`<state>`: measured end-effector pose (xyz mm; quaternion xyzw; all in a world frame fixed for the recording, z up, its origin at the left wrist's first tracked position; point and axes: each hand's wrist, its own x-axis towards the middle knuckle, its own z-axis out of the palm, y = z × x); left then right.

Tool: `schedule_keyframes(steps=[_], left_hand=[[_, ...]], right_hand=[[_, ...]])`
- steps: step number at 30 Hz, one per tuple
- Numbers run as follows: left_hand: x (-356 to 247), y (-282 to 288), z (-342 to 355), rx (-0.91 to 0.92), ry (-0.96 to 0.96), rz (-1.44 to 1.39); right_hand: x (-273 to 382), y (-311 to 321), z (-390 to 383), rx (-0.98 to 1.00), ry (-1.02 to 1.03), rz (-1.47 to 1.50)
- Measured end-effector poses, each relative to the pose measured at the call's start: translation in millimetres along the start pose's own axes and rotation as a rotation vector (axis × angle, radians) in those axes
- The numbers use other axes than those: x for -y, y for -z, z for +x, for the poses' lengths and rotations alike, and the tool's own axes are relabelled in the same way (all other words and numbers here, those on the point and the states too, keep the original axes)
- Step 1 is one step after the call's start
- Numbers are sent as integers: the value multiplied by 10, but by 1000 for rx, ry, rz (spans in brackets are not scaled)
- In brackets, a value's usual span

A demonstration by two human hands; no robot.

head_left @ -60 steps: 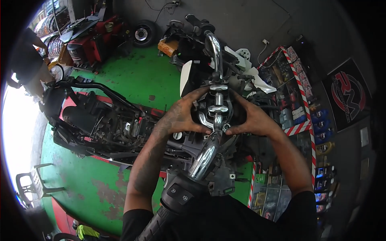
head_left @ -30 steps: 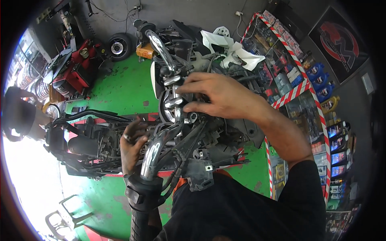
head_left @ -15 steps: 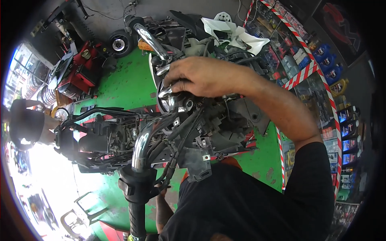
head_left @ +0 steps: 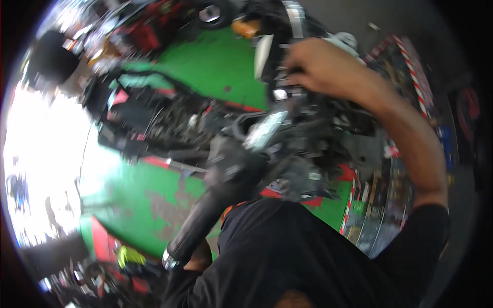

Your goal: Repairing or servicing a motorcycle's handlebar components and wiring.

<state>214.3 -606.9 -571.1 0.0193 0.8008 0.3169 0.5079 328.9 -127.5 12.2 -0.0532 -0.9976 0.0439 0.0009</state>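
Observation:
A chrome motorcycle handlebar (head_left: pixel 267 129) runs across a stripped motorcycle (head_left: pixel 169 120). My right hand (head_left: pixel 323 65) lies at the middle of the bar, by its clamp. Its fingers are curled in and closed there; blur hides exactly what they grip. Toward me, the bar carries a black switch housing (head_left: pixel 237 167) and a black rubber grip (head_left: pixel 197 226) with a silvery end. Behind that grip only part of my left forearm (head_left: pixel 199 256) shows; the hand is hidden. A loose-looking dark plastic panel (head_left: pixel 303 179) and cables hang beneath the bar, close to my shirt.
Green floor (head_left: pixel 205 64) with worn patches surrounds the motorcycle. At the far left stands a person in a black cap (head_left: pixel 51 59). A wheel (head_left: pixel 210 14) lies at the back. Red-and-white tape (head_left: pixel 411 77) edges shelves of goods on the right. A yellow-green item (head_left: pixel 130 256) sits lower left.
The whole view has shifted and tilted, and is now blurred. My right hand stays at the handlebar's middle. My left hand, partly seen below the bar before, is now hidden behind the grip.

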Motion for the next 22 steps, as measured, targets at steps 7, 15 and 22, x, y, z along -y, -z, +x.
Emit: schedule_keyframes(steps=[7,15,22], left_hand=[[50,-219,150,-88,-191,-49],[188,-356,-411,-297,-98,-110],[886,-778,-514,-474,-29,-178]], right_hand=[[168,200,-10,136,-138,34],[25,117,84,160,-197,-99],[243,56,267,325,-152,93]])
